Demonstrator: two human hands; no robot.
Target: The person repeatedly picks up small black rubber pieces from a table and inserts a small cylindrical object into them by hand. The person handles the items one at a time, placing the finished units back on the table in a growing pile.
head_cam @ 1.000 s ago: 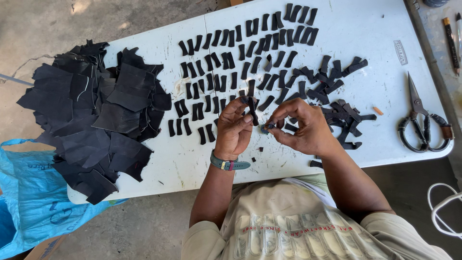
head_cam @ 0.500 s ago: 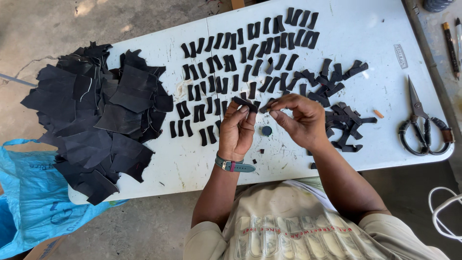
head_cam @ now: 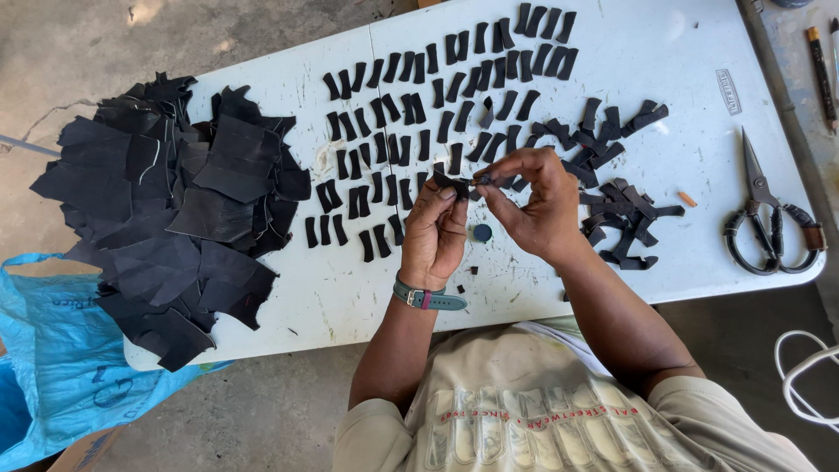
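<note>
My left hand (head_cam: 434,229) and my right hand (head_cam: 529,205) are raised over the white table (head_cam: 682,70), fingertips together. Between them they pinch one small black cut piece (head_cam: 454,183); my right fingertips also pinch a tiny dark item at that piece's end. A green-strapped watch sits on my left wrist. Rows of small black curved pieces (head_cam: 437,105) lie laid out on the table beyond my hands. A loose pile of similar black pieces (head_cam: 625,205) lies to the right of my right hand. A small dark round thing (head_cam: 481,232) rests on the table below my hands.
A big heap of black sheet offcuts (head_cam: 175,210) covers the table's left end. Black-handled scissors (head_cam: 765,218) lie at the right, with a small orange stub (head_cam: 688,199) nearby. A blue plastic bag (head_cam: 52,358) sits on the floor at left; a white cable (head_cam: 804,376) at right.
Both hands have lifted from the table surface and moved slightly away from me, bringing the small black piece up between the fingertips. The pieces on the table have not moved.
</note>
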